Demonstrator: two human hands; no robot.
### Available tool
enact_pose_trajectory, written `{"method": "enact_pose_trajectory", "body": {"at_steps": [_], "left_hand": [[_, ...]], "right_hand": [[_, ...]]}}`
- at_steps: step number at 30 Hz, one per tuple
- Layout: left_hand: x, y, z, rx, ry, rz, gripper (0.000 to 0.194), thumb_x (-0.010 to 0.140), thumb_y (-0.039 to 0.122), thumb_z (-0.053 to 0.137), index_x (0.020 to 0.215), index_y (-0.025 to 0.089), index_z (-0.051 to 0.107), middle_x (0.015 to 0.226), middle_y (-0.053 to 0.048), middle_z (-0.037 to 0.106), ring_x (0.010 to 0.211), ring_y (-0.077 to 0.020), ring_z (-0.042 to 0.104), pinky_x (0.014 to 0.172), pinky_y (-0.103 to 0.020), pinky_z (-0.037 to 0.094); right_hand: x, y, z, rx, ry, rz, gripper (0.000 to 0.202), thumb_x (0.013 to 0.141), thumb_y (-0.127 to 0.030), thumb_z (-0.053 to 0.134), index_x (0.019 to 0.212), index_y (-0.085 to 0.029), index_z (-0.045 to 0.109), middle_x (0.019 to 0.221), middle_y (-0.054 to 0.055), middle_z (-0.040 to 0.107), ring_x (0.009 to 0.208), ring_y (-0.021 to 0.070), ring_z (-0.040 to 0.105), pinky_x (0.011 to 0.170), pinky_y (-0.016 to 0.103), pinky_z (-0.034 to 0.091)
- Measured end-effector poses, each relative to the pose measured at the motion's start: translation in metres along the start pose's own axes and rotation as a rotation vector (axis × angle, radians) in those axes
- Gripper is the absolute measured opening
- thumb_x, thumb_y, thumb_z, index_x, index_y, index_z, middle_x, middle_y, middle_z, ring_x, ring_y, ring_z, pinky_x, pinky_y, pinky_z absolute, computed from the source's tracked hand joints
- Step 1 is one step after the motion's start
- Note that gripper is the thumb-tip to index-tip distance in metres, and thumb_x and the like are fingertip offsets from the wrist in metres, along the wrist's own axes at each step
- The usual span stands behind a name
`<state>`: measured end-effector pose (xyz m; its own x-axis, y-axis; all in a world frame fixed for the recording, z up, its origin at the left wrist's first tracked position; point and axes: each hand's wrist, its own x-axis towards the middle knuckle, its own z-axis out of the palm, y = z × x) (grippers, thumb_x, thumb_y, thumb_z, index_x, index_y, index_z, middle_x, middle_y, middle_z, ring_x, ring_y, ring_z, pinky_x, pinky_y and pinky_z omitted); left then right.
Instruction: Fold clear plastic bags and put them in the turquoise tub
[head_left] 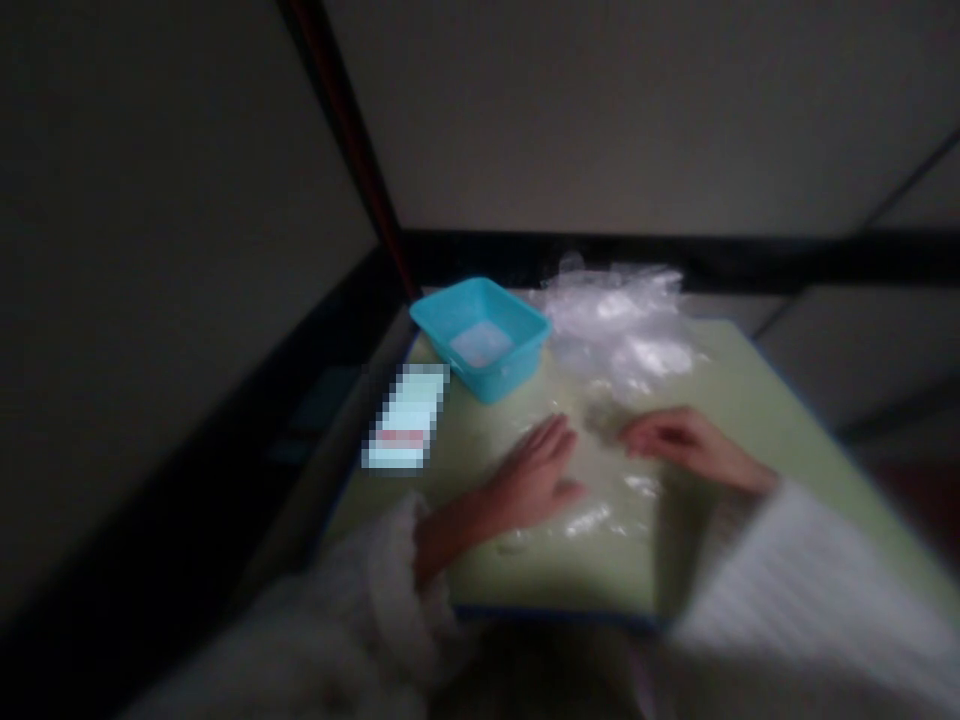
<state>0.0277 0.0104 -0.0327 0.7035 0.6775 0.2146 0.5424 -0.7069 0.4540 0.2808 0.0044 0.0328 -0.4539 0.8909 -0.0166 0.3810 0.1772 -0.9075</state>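
Observation:
A clear, shiny plastic bag or sheet (589, 520) lies spread on the pale yellow-green table (517, 580). My left hand (534, 478) rests over it, palm down, with fingers stretched out and thumb apart. To the right, my right hand (694, 445) has its fingers curled and pressed together at the far right part of the plastic. Whatever its fingertips pinch is too blurred to make out. Beyond the hands lies a crumpled heap of clear plastic bags (622, 320).
A turquoise plastic basket (517, 375) stands at the back left, with something whitish (481, 343) in its bottom. Near the left edge lies a phone (406, 418) with a lit, pixelated screen. A wall (637, 120) rises behind the table; the light is dim.

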Motion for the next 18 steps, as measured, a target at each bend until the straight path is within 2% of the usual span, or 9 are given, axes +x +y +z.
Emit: {"method": "enact_pose_trajectory", "body": {"at_steps": [2,5,9,13,15,18], "left_hand": [[-0.004,-0.001,-0.001,0.111,-0.070,0.060,0.069,0.083,0.047,0.056,0.140,0.015,0.035,0.152,-0.014,0.022,0.141,-0.0302,0.014,0.114,-0.048,0.015],[-0.005,-0.010,-0.008,0.159,-0.141,0.135,0.072,0.084,0.052,0.054,0.144,0.022,0.028,0.153,-0.010,0.019,0.142,-0.0292,0.011,0.114,-0.049,0.009],[-0.006,-0.021,-0.024,0.122,-0.211,0.259,0.075,0.081,0.056,0.056,0.144,0.024,0.029,0.154,-0.009,0.019,0.142,-0.0294,0.012,0.114,-0.048,0.010],[-0.006,-0.017,-0.036,0.035,-0.221,0.332,0.072,0.079,0.057,0.058,0.139,0.023,0.038,0.150,-0.010,0.029,0.139,-0.0293,0.023,0.114,-0.046,0.015],[-0.005,-0.012,-0.035,0.021,-0.170,0.284,0.068,0.084,0.052,0.054,0.140,0.019,0.037,0.148,-0.011,0.033,0.138,-0.0268,0.027,0.114,-0.043,0.018],[-0.002,-0.005,-0.023,0.103,-0.040,0.057,0.063,0.092,0.043,0.044,0.141,0.006,0.030,0.149,-0.019,0.028,0.139,-0.0259,0.024,0.114,-0.040,0.020]], "right_hand": [[-0.001,0.000,0.000,0.008,0.007,-0.014,0.033,0.081,-0.047,0.062,0.087,-0.016,0.070,0.076,0.007,0.072,0.071,0.0188,0.068,0.066,0.033,0.055],[-0.003,-0.002,-0.003,-0.005,0.032,-0.028,0.033,0.080,-0.047,0.063,0.086,-0.016,0.071,0.078,0.007,0.073,0.073,0.0193,0.068,0.066,0.033,0.055],[-0.007,-0.006,-0.008,-0.043,0.059,-0.049,0.030,0.079,-0.046,0.065,0.087,-0.018,0.072,0.084,0.007,0.073,0.075,0.0193,0.068,0.066,0.032,0.055],[-0.008,-0.007,-0.007,-0.033,0.065,-0.097,0.027,0.080,-0.044,0.065,0.086,-0.019,0.073,0.086,0.007,0.073,0.079,0.0194,0.068,0.070,0.033,0.056],[-0.006,-0.005,-0.002,-0.033,0.072,-0.113,0.026,0.081,-0.043,0.063,0.088,-0.020,0.072,0.088,0.006,0.073,0.081,0.0194,0.068,0.072,0.033,0.056],[-0.001,-0.001,0.006,-0.054,0.105,-0.133,0.025,0.084,-0.042,0.060,0.093,-0.021,0.071,0.094,0.006,0.073,0.085,0.0199,0.068,0.075,0.035,0.056]]}}
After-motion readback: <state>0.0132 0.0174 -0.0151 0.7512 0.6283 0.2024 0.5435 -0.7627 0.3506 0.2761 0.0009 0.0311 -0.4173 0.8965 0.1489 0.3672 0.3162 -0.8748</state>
